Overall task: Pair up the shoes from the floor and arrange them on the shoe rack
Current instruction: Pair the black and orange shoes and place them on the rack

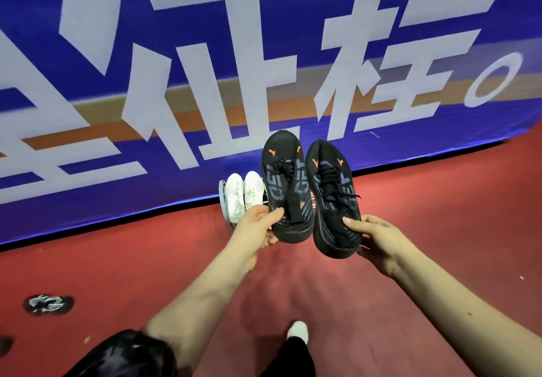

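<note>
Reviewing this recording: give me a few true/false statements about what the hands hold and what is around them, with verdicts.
1. The left hand holds the left black shoe, and the right hand holds the right black shoe. True.
2. The black shoes carry green marks. False: the marks are orange.
3. A white pair stands beyond the left hand, in front of the blue banner. True.
4. The floor is grey. False: the floor is red.

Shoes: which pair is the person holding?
The black pair with orange marks, gripped by the left hand and right hand; the white pair stands behind, unheld.
</note>
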Demonstrator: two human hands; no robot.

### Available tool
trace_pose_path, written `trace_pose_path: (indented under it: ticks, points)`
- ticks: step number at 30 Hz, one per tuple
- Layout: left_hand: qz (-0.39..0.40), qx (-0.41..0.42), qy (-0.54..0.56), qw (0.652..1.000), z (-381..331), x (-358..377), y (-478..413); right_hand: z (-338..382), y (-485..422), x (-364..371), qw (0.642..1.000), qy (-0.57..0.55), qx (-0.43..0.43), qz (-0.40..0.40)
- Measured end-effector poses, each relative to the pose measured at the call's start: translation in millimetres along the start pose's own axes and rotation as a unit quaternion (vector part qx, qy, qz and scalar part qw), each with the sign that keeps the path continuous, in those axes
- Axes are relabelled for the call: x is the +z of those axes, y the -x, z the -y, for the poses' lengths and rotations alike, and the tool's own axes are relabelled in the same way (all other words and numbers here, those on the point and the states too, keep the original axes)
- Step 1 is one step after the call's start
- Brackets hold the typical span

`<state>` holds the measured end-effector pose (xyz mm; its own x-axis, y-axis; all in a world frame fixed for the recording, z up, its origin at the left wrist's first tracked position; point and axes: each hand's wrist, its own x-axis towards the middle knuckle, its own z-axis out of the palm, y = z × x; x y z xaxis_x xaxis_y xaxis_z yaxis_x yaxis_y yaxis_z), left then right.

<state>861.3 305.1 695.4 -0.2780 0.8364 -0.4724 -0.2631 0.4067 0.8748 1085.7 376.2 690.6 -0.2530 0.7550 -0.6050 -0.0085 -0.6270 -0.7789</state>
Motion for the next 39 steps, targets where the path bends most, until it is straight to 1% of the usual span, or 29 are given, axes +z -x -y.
trace_pose_path:
  ticks: [8, 11, 13, 17, 20, 24, 27, 31, 35, 39]
  points:
    - [-0.028, -0.085, 0.002, 0.996, 38, 31, -123, 3, -132, -34, 0.996, 0.022, 0.085, -0.022]
    - [-0.036, -0.106, -0.01, 0.994, 55, 41, -164, -2, -180, -51, 0.993, 0.039, 0.114, -0.013]
    - [-0.054, -0.12, -0.016, 0.991, 69, 44, -187, -9, -207, -59, 0.991, 0.04, 0.129, -0.008]
    - [-0.102, -0.163, 0.005, 0.981, 115, 51, -225, -45, -258, -80, 0.983, 0.049, 0.176, 0.004]
    - [-0.132, -0.18, 0.049, 0.973, 167, 60, -248, -82, -296, -102, 0.977, 0.07, 0.196, 0.04]
    - [-0.175, -0.214, 0.024, 0.961, 236, 72, -268, -136, -337, -137, 0.964, 0.11, 0.24, 0.034]
    - [-0.165, -0.241, 0.027, 0.956, 282, 81, -279, -169, -360, -166, 0.955, 0.121, 0.268, 0.024]
    - [-0.132, -0.27, 0.012, 0.954, 340, 90, -311, -211, -401, -196, 0.951, 0.135, 0.277, 0.009]
    - [-0.123, -0.268, 0.012, 0.956, 382, 98, -351, -235, -440, -208, 0.954, 0.138, 0.265, -0.002]
    - [-0.089, -0.245, 0.051, 0.964, 408, 103, -407, -244, -487, -211, 0.963, 0.142, 0.23, 0.005]
